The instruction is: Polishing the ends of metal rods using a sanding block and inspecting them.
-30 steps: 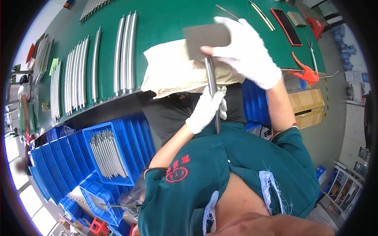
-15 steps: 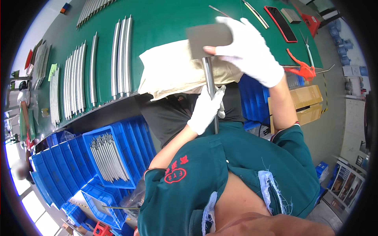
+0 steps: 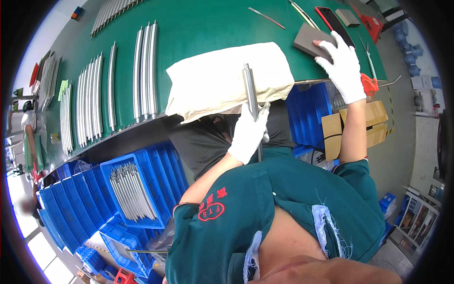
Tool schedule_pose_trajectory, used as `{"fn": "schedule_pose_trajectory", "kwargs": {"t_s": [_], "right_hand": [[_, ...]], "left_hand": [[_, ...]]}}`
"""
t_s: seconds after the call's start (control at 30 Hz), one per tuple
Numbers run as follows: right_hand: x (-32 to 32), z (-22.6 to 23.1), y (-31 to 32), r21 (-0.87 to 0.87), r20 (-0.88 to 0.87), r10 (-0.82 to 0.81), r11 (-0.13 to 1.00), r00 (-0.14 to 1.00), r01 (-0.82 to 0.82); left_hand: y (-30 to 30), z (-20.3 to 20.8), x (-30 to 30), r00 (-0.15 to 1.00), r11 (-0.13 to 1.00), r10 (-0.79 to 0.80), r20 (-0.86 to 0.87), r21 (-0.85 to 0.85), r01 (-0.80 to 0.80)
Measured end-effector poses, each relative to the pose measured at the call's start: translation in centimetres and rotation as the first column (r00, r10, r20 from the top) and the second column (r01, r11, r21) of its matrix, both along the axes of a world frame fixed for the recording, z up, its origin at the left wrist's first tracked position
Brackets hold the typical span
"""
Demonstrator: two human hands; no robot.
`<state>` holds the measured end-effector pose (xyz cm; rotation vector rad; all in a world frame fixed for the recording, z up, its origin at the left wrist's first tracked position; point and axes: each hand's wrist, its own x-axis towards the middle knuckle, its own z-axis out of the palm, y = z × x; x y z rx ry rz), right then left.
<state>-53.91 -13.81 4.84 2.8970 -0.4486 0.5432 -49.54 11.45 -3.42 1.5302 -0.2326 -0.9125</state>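
My left hand (image 3: 248,132), in a white glove, is closed round a shiny metal shaft (image 3: 249,87). The shaft's stepped upper end rises over a cream cloth pad (image 3: 208,78) at the table edge, and its lower end runs toward my shirt. Off to the right, my right hand (image 3: 343,68), in a white glove with bare fingertips showing, grips a grey-brown rectangular block (image 3: 309,41) by its right side. The block is over the green table, close to a phone (image 3: 333,21) with a red edge. Whether it touches the tabletop I cannot tell.
Several metal shafts lie in rows (image 3: 90,102) on the green table (image 3: 198,23) at left. A thin tool (image 3: 266,18), a smaller block (image 3: 347,18) and an orange air gun (image 3: 369,84) lie at right. Blue crates (image 3: 163,184) stand below left; cardboard boxes (image 3: 366,123) stand right.
My right hand has carried the block off the shaft's upper end, rightward toward the phone. The shaft's end is now uncovered. My left hand stays on the shaft, almost unmoved.
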Motion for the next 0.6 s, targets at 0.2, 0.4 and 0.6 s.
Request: {"fn": "schedule_pose_trajectory", "kwargs": {"t_s": [0.2, 0.4, 0.6], "right_hand": [[-1.7, -0.2, 4.6, 0.557, 0.221, 0.269, 0.754, 0.937, -0.348], [-4.7, -9.7, 12.7, 0.932, -0.102, 0.546, -0.239, 0.832, 0.271], [-5.3, -13.1, 16.2, 0.697, -0.094, 0.294, -0.662, 0.951, 0.274]], "left_hand": [[0.3, -1.4, -0.2, 1.000, 0.998, 0.030, -0.004, -0.062, -0.030], [0.0, -1.4, -0.5, 0.989, 0.982, 0.122, -0.089, -0.132, -0.133], [1.3, -0.1, -0.1, 0.984, 0.982, 0.172, -0.035, -0.075, -0.175]]}}
